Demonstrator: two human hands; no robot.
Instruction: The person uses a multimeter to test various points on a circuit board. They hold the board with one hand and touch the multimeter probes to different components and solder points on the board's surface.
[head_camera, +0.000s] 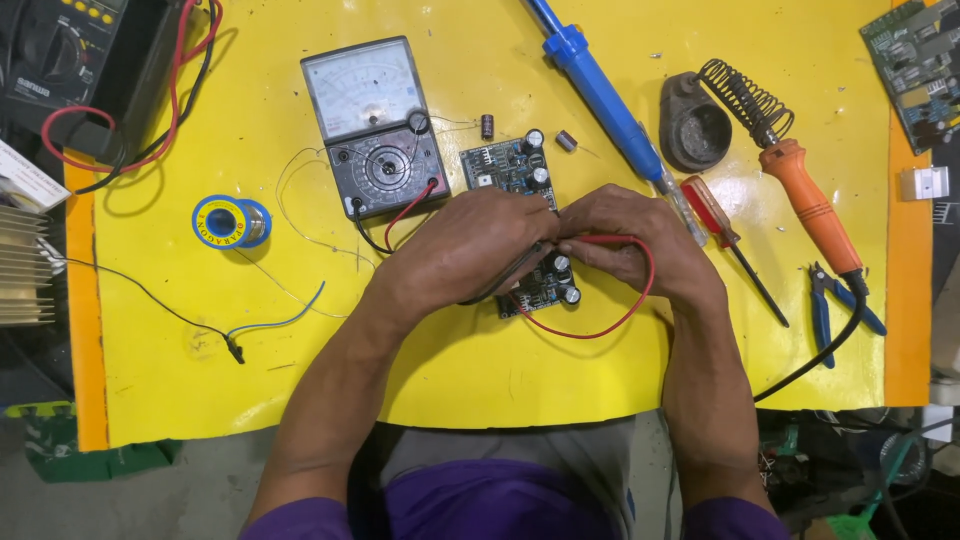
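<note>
A small dark green circuit board studded with silver-topped cylindrical capacitors lies on the yellow mat, mostly covered by the hands; its long axis runs from lower left to upper right. The left hand is closed around a black probe slanting down onto the board. The right hand pinches a red probe lying nearly level, tip toward the left hand, its red lead looping below. A second, similar board sits just above, beside an analog multimeter. Farther right lie a blue desoldering pump, red screwdriver, orange soldering iron and blue pliers.
</note>
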